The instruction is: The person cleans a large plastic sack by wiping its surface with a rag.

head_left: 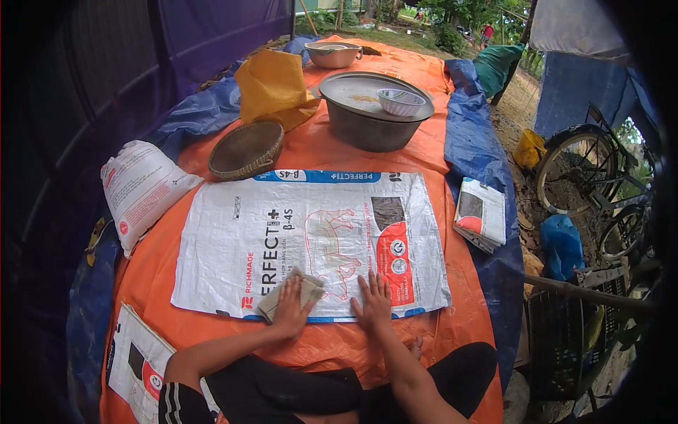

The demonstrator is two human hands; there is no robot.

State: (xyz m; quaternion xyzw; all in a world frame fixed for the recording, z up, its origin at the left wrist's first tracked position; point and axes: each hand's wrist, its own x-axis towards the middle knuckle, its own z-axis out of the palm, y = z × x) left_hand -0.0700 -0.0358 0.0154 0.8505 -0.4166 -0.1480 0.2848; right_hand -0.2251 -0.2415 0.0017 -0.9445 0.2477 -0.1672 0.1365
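A flat white feed sack [282,244], printed with a pig outline and blue bands, is spread out in front of me. On its near edge my left hand [290,308] grips a folded grey-beige cloth [311,290], pressing it against the sack. My right hand [372,302] lies flat on the same sack, right of the cloth, fingers spread and nothing held. Folded sacks of similar print lie at the lower left [138,364] and on the right [482,212].
An orange tarp [205,332] edged with blue tarp lies underneath. Beyond the sack are a woven basket [247,150], a yellow bag [272,85], and a large pot [374,128] with a bowl [401,103] on its lid. A full white sack [145,187] stands left; a bicycle [575,169] stands right.
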